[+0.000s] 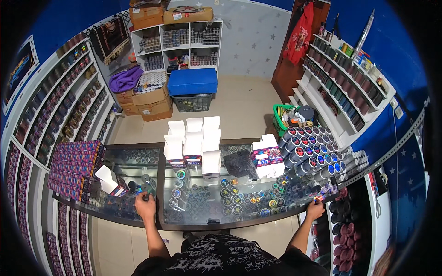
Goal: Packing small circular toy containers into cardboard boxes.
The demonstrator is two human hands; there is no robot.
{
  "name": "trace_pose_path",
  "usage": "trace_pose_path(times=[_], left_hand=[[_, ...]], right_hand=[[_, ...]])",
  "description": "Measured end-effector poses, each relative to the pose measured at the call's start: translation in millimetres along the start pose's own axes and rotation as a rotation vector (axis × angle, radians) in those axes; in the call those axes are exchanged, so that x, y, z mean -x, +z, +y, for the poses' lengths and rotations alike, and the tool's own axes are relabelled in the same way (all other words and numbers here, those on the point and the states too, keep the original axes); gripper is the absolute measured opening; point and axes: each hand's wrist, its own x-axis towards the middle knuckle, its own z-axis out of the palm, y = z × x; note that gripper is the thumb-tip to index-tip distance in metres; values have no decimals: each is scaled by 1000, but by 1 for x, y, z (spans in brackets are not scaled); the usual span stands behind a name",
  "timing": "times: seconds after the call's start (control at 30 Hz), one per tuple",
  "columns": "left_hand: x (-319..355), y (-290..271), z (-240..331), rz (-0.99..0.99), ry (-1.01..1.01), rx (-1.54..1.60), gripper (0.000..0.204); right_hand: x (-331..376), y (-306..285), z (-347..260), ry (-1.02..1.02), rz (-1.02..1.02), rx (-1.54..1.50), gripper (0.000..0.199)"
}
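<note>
My left hand (pixel 146 206) is over the front edge of the glass counter (pixel 193 216), fingers curled round a small dark thing I cannot make out. Just beyond it a dark jar (pixel 135 186) rests on the glass, next to a carton (pixel 110 182) with its white flap raised. At the counter's right end my right hand (pixel 315 209) has its fingers pinched together. Whatever they hold is too small to name. A small pile of colourful printed pieces (pixel 328 189) lies beside that hand.
Closed patterned boxes (pixel 73 168) are stacked at the left. Several open white-flapped cartons (pixel 211 162) stand mid-counter, near a black plastic bag (pixel 240 164). Rows of lidded jars (pixel 313 152) fill the right side, before a green basket (pixel 279 122). Shelves line both walls.
</note>
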Motion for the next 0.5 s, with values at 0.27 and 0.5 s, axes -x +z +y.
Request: trace_pose_path(times=[0.27,0.5], left_hand=[[2,-4,-3,35,57,-7,22],[18,-4,38,47,219,277,11]], right_hand=[[7,0,-9,-99,395,-123,28],[53,-1,-72,-274,165,-906,18]])
